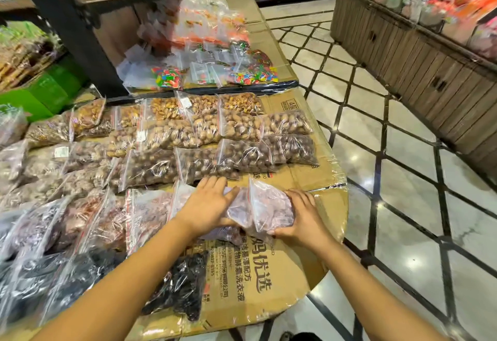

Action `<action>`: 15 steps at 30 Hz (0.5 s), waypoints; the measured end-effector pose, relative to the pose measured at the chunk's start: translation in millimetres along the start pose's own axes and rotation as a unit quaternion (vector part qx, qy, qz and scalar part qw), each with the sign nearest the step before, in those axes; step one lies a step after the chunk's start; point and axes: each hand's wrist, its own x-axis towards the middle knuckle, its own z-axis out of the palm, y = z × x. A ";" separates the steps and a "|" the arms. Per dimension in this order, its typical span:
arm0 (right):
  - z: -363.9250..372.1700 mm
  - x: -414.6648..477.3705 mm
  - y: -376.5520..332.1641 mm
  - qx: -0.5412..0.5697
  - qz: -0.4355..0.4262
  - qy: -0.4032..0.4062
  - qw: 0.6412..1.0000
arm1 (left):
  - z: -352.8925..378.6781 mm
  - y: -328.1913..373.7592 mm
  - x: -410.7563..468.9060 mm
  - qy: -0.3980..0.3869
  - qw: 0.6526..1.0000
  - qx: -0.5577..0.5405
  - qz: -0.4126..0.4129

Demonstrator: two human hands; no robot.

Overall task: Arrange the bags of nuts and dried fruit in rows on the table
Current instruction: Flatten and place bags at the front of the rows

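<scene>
Black fruit bag: nearest of all, lying on the cardboard that covers the table, just left of the printed lettering.
Left hand: flat with straight fingers, pressing on the bags at the right end of the near row; the thumb touches the pale bag.
Right hand: fingers curled round the pale bag's right end, gripping it.
Pale bag: clear, with purplish-brown pieces inside, between both hands, on the cardboard near the table's right edge.
Nut bags: rows behind the hands, dark round nuts first, lighter ones beyond.
Sweets bags: farther back, brightly coloured.
Floor: tiled, to the right.
</scene>
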 end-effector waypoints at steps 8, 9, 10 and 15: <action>16.0 -2.5 -2.4 0.006 0.012 0.044 0.999 | 13.2 -13.1 -11.4 -0.018 0.999 0.045 -0.013; 16.8 -2.0 -2.4 0.004 0.015 0.049 0.999 | 17.0 -15.4 -13.2 0.001 0.999 0.047 -0.015; 16.9 -1.8 -2.3 -0.001 0.017 0.051 0.999 | 21.4 -17.1 -14.7 0.024 0.999 0.040 -0.019; 12.7 3.4 -1.7 -0.017 0.008 0.025 1.000 | 30.1 -15.8 -16.1 -0.049 0.989 -0.117 -0.070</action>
